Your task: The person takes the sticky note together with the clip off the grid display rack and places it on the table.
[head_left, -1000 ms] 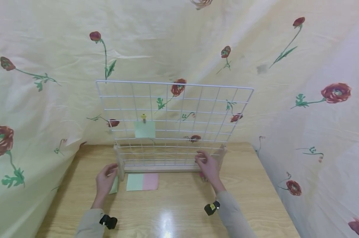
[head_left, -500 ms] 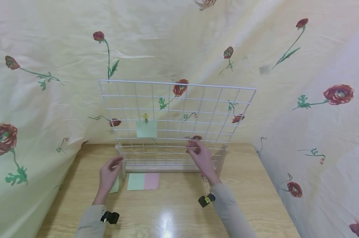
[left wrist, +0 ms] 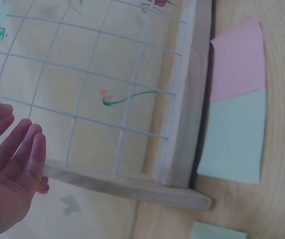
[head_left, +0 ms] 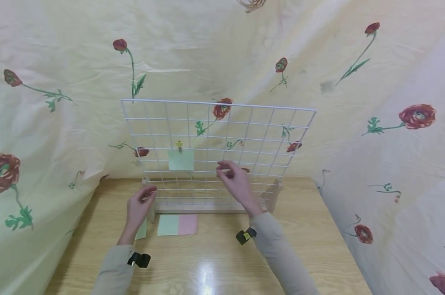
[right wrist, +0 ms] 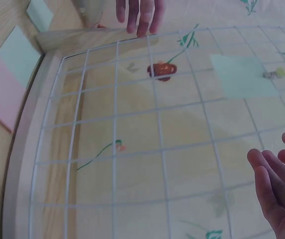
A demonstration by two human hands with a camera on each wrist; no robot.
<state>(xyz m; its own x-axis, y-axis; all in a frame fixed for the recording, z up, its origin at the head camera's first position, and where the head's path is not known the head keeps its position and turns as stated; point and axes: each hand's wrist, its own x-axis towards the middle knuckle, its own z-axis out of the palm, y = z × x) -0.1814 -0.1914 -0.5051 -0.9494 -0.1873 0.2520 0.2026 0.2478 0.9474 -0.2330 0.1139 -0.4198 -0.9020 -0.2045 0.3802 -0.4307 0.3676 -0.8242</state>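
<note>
The wire grid (head_left: 216, 151) stands upright in a wooden base (head_left: 207, 208) near the far edge of the surface (head_left: 215, 262). The right hand (head_left: 234, 182) is raised in front of the grid's lower middle, wrist bent up, fingers (right wrist: 269, 179) loosely spread and holding nothing; whether the tips touch the wire cannot be told. The left hand (head_left: 140, 207) hovers by the base's left post, fingers (left wrist: 25, 149) straight and together, relaxed, empty. A green note (head_left: 180, 159) hangs on the grid under a yellow clip (head_left: 179, 144). A green-and-pink pad (head_left: 177, 225) lies on the surface just before the base, between the arms.
</note>
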